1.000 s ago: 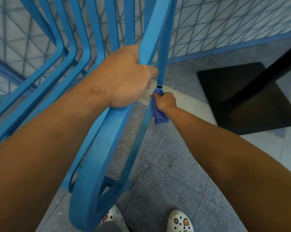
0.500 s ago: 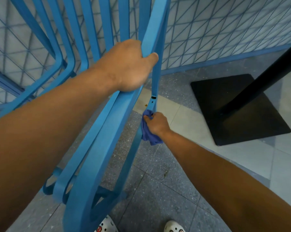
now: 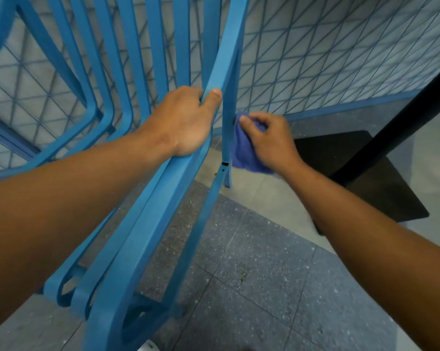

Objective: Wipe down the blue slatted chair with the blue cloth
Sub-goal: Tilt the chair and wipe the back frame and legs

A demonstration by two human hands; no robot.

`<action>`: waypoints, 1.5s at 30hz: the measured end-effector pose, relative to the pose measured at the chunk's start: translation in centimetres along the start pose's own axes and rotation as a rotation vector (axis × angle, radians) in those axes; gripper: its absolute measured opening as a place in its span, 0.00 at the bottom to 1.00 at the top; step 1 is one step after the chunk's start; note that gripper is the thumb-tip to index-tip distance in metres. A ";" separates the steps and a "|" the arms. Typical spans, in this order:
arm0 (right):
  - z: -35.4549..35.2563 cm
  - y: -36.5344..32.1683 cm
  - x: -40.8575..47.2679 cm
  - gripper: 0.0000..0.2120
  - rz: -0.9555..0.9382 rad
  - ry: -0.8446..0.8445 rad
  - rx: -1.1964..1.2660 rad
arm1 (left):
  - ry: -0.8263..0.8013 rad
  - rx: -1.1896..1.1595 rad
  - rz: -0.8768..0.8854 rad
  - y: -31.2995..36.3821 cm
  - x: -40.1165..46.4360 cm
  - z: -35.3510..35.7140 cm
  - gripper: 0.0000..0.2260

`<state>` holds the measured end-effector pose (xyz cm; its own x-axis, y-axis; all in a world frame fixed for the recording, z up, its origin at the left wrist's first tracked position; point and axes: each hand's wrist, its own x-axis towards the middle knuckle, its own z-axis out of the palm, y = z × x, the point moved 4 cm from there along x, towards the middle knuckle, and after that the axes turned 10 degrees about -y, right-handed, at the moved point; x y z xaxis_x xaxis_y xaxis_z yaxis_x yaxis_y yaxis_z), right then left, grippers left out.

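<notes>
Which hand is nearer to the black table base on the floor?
Right. The right hand with the blue cloth is beside the black table base; the left hand grips the chair, farther away.

Left hand (image 3: 186, 122) on chair (image 3: 148, 224), cloth (image 3: 246, 150) just right, table base (image 3: 381, 191) beyond

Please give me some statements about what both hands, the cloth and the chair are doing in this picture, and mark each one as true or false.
1. The left hand grips a chair slat. True.
2. The right hand holds the cloth against a thin chair bar. True.
3. The cloth is lying on the floor. False: it is in the right hand, above the floor.
4. The left hand holds the cloth. False: it holds only the chair.
5. A black table base stands on the floor to the right of the chair. True.
</notes>
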<state>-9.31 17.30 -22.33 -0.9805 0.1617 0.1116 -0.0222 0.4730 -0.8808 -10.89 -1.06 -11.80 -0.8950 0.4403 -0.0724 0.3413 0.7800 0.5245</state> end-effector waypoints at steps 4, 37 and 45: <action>-2.8 -4.2 3.9 0.16 -0.137 0.082 -0.205 | -0.013 -0.022 -0.003 -0.2 0.1 0.2 0.23; -1.0 -1.9 7.3 0.15 -0.143 -0.028 -0.429 | 0.029 -0.014 -0.032 -0.2 -0.2 0.1 0.30; -2.8 -5.4 8.0 0.14 -0.266 0.041 -0.410 | 0.036 -0.030 -0.044 -0.5 0.0 0.2 0.30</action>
<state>-16.47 18.46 -15.43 -0.9427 0.0190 0.3332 -0.1840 0.8033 -0.5665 -10.99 -1.41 -12.26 -0.9188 0.3890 -0.0662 0.2929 0.7846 0.5465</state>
